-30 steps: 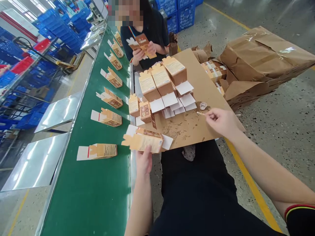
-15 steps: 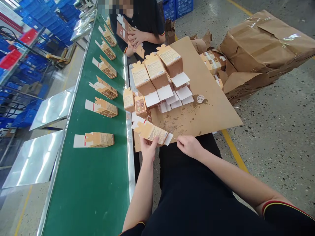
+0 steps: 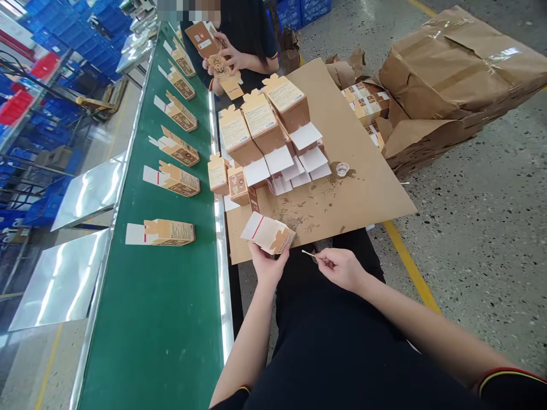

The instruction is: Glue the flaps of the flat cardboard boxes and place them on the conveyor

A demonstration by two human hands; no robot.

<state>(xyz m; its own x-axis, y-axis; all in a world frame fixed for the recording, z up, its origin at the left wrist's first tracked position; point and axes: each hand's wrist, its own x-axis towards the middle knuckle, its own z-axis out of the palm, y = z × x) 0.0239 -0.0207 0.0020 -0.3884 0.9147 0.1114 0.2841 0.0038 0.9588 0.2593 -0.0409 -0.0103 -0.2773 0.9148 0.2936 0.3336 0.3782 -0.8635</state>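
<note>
Cardboard carton (image 3: 268,233), tan and rectangular, was gripped from below by the left hand (image 3: 267,266), while the right hand (image 3: 342,267) pinched a thin stick (image 3: 308,253).

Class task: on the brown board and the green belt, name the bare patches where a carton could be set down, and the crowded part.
Free: board right of the small cup; belt below the nearest carton. Crowded: stacked cartons.

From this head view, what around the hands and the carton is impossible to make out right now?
- Print on the carton in the left hand: too small and tilted away.
- Tip of the thin stick in the right hand: too small to show what it carries.
- Contents of the small clear cup: too small.
- Inside the wrapped brown bundles: hidden by paper, cut by the right edge.
</note>
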